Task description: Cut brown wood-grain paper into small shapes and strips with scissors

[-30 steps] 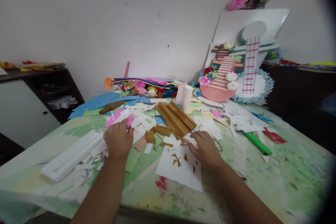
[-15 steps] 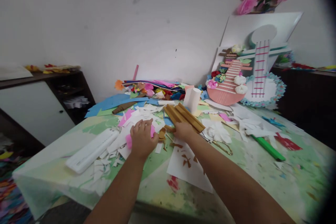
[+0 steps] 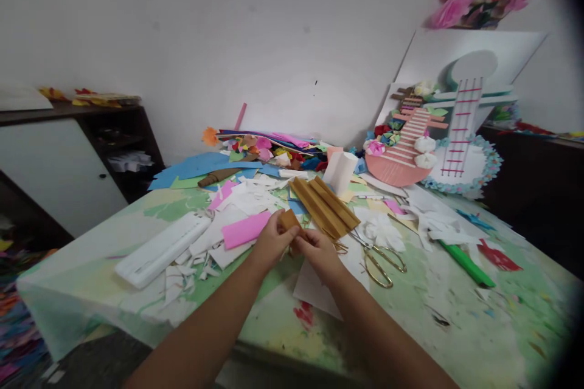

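Observation:
My left hand (image 3: 270,242) and my right hand (image 3: 314,249) meet over the middle of the table, both pinched on a small brown paper piece (image 3: 289,219). Just behind it lies a pleated brown paper fan (image 3: 325,205). A flat pink paper piece (image 3: 245,229) rests to the left of my left hand. Scissors (image 3: 381,261) with gold handles lie to the right of my right hand. A white sheet (image 3: 314,289) with brown scraps sits under my right wrist.
A white plastic strip (image 3: 162,249) lies at the left among white scraps. A white paper roll (image 3: 341,171), a heap of coloured paper (image 3: 264,149) and a pink guitar-shaped craft (image 3: 404,149) stand at the back. A green marker (image 3: 465,262) lies on the right. A dark cabinet (image 3: 68,158) stands left.
My left hand let go of the pink piece, which now lies flat on the table. Both hands came together and lifted the small brown paper piece. The scissors are now uncovered.

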